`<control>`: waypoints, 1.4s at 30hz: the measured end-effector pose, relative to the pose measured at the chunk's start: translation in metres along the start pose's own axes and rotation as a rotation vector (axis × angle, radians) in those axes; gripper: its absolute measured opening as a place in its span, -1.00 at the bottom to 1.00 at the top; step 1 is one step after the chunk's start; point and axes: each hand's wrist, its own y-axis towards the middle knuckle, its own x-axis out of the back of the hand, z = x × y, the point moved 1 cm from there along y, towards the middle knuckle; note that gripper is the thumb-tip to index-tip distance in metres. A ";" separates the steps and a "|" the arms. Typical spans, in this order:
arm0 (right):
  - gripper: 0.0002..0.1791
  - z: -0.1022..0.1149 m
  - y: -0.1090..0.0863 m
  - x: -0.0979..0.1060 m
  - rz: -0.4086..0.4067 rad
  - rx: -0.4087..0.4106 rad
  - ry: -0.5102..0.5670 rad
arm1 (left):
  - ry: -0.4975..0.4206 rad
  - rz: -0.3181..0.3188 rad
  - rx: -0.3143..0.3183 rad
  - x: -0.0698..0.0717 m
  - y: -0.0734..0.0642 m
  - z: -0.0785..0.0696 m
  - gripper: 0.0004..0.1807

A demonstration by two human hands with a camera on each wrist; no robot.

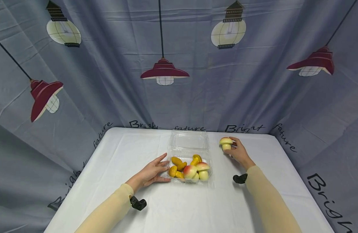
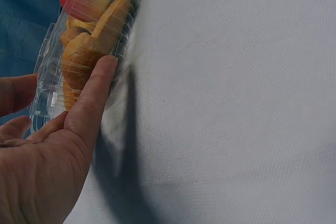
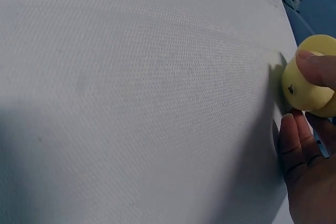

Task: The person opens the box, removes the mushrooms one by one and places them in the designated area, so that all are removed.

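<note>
A toy mushroom (image 1: 226,144) with a red-and-yellow cap and pale stem is pinched between thumb and fingers of my right hand (image 1: 240,152), at the table's back right. The right wrist view shows the thumb over its pale yellow stem (image 3: 307,88). My left hand (image 1: 151,172) lies with spread fingers against the left side of a clear plastic box (image 1: 210,181). Several brown-yellow mushrooms (image 1: 176,161) fill the left of the box. To the right in it are red-and-cream mushrooms (image 1: 203,174). The left wrist view has a fingertip (image 2: 107,64) at the box wall.
The box's clear lid (image 1: 189,140) lies folded back behind it, close to the rear edge of the white-covered table (image 1: 132,142). A grey-blue curtain (image 1: 190,106) printed with lamps hangs directly behind the table and around its sides.
</note>
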 end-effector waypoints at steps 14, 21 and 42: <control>-0.01 0.004 -0.002 0.000 0.009 -0.022 0.023 | 0.003 0.016 -0.008 0.002 0.001 0.001 -0.18; -0.01 0.003 -0.002 0.000 0.002 -0.020 0.014 | -0.004 0.005 -0.004 0.001 0.000 0.001 -0.17; 0.10 0.000 0.000 0.000 -0.010 -0.038 -0.003 | 0.004 0.008 -0.003 0.001 -0.001 0.000 -0.16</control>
